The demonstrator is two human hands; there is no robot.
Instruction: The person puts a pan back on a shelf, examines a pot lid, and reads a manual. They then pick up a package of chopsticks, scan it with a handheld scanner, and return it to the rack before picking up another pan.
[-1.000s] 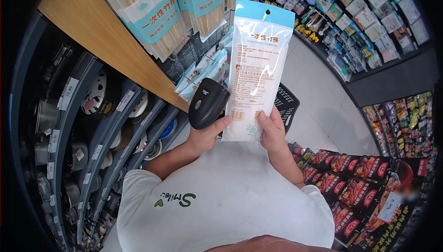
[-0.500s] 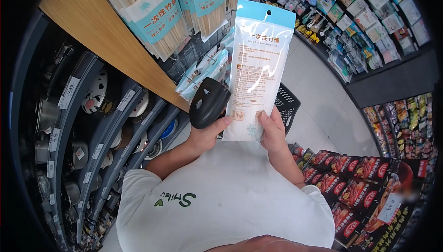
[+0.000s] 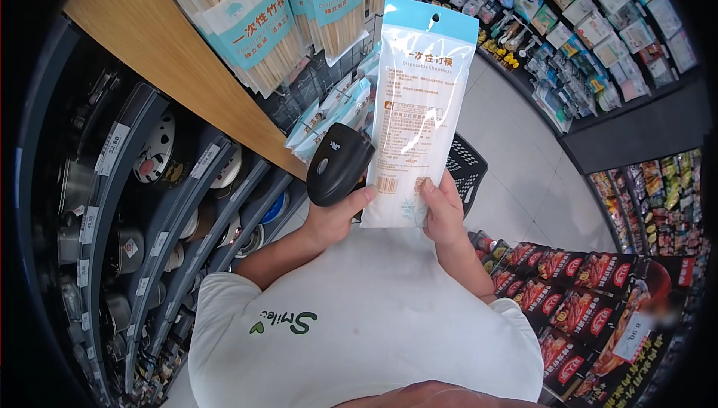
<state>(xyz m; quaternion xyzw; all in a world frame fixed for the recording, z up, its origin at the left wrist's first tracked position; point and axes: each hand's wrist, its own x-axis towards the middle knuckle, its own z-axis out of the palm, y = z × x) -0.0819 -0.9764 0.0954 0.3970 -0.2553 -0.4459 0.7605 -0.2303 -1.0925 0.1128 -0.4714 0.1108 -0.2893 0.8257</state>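
My right hand (image 3: 443, 210) is closed on the lower right corner of a pack of disposable chopsticks (image 3: 419, 109), thumb across its front. The pack stands upright before my chest, its printed back with a barcode turned toward me and its blue header at the top. In my left hand (image 3: 334, 215) is a black handheld barcode scanner (image 3: 340, 165), tilted beside the pack's lower left edge. My left thumb reaches to the pack's left edge; the other left fingers are hidden behind the scanner.
More chopstick packs (image 3: 258, 41) hang at the upper left, by a wooden shelf edge (image 3: 187, 64). Shelves of cookware (image 3: 157, 243) line my left. Behind the pack is a black basket (image 3: 467, 172). Red-and-black boxes (image 3: 576, 311) are stacked at right; hanging goods (image 3: 583, 26) fill the far racks.
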